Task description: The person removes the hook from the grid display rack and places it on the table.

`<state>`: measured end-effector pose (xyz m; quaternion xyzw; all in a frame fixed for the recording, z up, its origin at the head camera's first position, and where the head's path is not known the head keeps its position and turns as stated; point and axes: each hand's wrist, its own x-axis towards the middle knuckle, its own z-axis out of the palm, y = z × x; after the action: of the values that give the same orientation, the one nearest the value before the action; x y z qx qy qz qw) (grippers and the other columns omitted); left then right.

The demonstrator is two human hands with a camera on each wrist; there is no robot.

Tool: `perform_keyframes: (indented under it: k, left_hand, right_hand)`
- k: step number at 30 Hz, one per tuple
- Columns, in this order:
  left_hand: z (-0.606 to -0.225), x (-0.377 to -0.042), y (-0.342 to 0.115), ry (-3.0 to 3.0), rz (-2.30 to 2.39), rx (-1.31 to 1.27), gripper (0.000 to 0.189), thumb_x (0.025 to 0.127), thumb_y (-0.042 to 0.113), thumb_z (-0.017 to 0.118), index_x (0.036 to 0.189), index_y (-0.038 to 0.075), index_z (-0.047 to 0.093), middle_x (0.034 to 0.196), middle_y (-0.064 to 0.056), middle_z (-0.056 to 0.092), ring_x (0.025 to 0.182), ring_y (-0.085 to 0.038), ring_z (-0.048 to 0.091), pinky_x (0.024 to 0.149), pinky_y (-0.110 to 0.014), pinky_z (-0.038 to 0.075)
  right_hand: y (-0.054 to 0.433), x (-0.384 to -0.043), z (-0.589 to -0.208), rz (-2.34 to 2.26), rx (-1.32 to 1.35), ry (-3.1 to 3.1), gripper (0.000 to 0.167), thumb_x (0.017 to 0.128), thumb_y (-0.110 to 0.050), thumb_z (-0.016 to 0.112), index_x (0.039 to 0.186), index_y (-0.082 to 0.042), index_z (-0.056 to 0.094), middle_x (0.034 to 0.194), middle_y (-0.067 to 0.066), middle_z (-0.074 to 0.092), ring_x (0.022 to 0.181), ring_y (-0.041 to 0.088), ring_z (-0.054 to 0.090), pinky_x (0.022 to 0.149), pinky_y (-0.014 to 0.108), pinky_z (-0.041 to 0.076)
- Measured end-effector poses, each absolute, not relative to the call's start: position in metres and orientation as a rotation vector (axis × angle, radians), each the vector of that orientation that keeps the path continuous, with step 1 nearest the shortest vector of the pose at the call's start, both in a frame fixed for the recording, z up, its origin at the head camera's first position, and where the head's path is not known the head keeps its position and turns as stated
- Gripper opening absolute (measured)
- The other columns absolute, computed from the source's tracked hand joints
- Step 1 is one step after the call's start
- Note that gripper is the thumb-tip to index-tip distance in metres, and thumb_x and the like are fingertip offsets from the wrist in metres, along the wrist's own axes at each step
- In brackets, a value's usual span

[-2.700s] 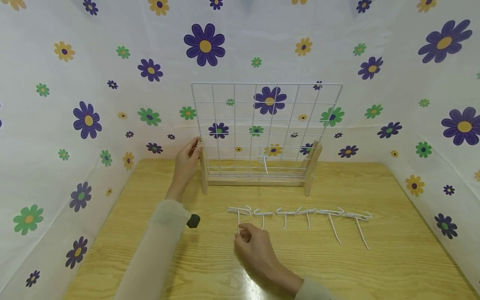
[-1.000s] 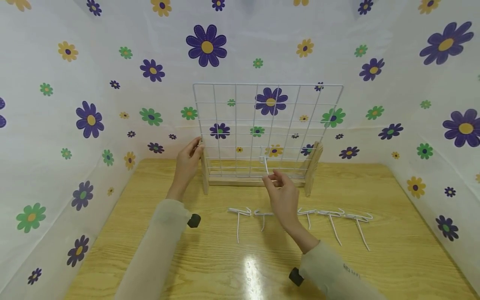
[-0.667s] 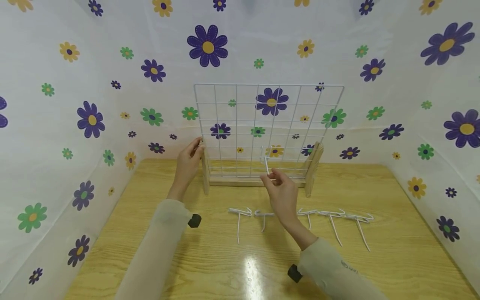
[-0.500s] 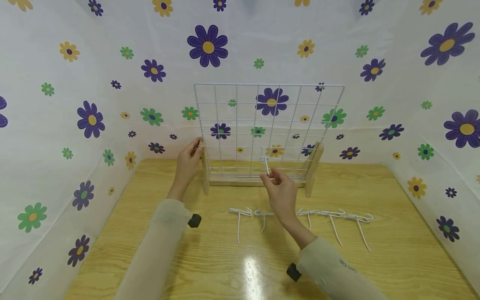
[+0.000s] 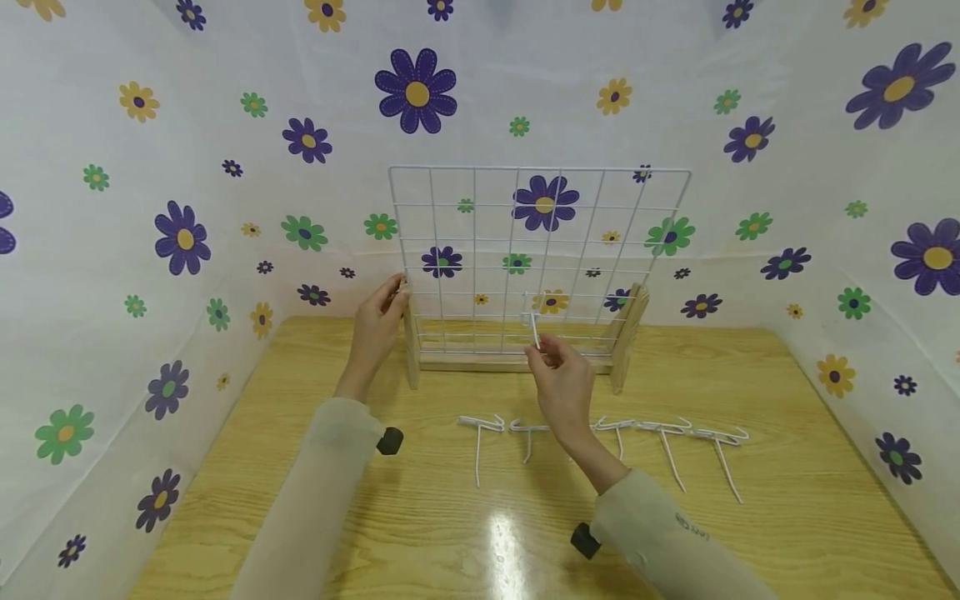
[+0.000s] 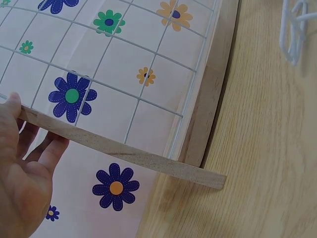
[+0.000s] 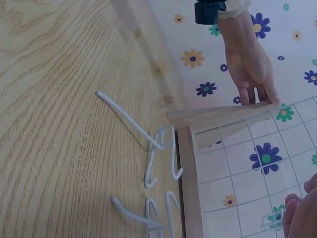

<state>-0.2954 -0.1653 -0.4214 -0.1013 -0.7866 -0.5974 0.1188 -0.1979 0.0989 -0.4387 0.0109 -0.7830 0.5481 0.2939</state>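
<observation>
A white wire grid panel [image 5: 495, 237] stands upright in a wooden stand [image 5: 480, 364]. My left hand [image 5: 375, 327] grips the stand's left upright near its top; the left wrist view shows fingers [image 6: 52, 148] behind that wooden bar [image 6: 124, 148] and the thumb in front. On the lower middle of the grid hangs a white wire hook [image 5: 534, 325], its prong pointing toward me. My right hand [image 5: 564, 387] pinches the prong's tip between thumb and fingertips. In the right wrist view only part of the right hand [image 7: 304, 213] shows at the edge.
Several more white wire hooks lie in a row on the wooden table [image 5: 420, 517], among them a long one at the left [image 5: 478, 450] and another at the right [image 5: 726, 467]. My right hand and wrist partly cover the row. Flowered cloth [image 5: 337, 83] encloses the back and sides.
My right hand has left the leftmost hook on the table and moved up to the hook on the grid, where it has stayed almost still. The left hand keeps its hold.
</observation>
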Motion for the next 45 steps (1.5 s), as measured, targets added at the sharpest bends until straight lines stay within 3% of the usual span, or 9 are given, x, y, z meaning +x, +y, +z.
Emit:
perform_keyframes:
  k: [4, 10, 30, 38, 45]
  left_hand:
    - [-0.401, -0.278, -0.16, -2.317, -1.755, -0.304, 0.046, 0.111, 0.015, 0.05, 0.152, -0.004, 0.045, 0.156, -0.021, 0.045, 0.138, -0.035, 0.051, 0.114, -0.042, 0.046]
    - [-0.4, -0.278, -0.16, -2.333, -1.764, -0.284, 0.046, 0.111, 0.015, 0.049, 0.154, -0.001, 0.044, 0.158, -0.02, 0.043, 0.138, -0.034, 0.05, 0.114, -0.041, 0.045]
    - [-0.404, -0.281, -0.162, -2.322, -1.775, -0.291, 0.046, 0.111, 0.016, 0.05, 0.153, -0.001, 0.045, 0.157, -0.02, 0.044, 0.138, -0.034, 0.05, 0.114, -0.04, 0.046]
    - [-0.404, -0.28, -0.162, -2.31, -1.796, -0.299, 0.046, 0.111, 0.016, 0.051, 0.153, -0.001, 0.045, 0.157, -0.02, 0.044, 0.139, -0.033, 0.05, 0.114, -0.039, 0.045]
    - [-0.402, -0.278, -0.162, -2.308, -1.785, -0.305, 0.045, 0.11, 0.013, 0.051, 0.153, -0.002, 0.046, 0.156, -0.021, 0.046, 0.136, -0.034, 0.052, 0.113, -0.04, 0.047]
  right_hand:
    - [0.099, -0.199, -0.44, 1.428, 0.058, -2.075, 0.02, 0.093, 0.002, 0.073, 0.111, 0.012, 0.072, 0.095, 0.022, 0.075, 0.078, 0.033, 0.07, 0.06, 0.009, 0.048]
    - [0.1, -0.2, -0.441, 1.418, 0.057, -2.062, 0.018, 0.094, 0.001, 0.072, 0.11, 0.01, 0.073, 0.093, 0.02, 0.075, 0.076, 0.031, 0.07, 0.057, 0.009, 0.048]
    - [0.103, -0.204, -0.442, 1.398, 0.017, -1.92, 0.009, 0.095, 0.001, 0.07, 0.098, 0.007, 0.077, 0.08, 0.017, 0.074, 0.064, 0.006, 0.06, 0.051, 0.008, 0.042]
    - [0.105, -0.206, -0.439, 1.373, 0.07, -1.844, 0.006, 0.092, 0.007, 0.071, 0.095, 0.009, 0.076, 0.079, 0.021, 0.074, 0.061, 0.011, 0.06, 0.05, 0.006, 0.042]
    - [0.102, -0.204, -0.433, 1.393, 0.05, -1.815, 0.007, 0.091, 0.014, 0.068, 0.096, 0.016, 0.073, 0.079, 0.028, 0.072, 0.061, 0.006, 0.057, 0.049, 0.004, 0.037]
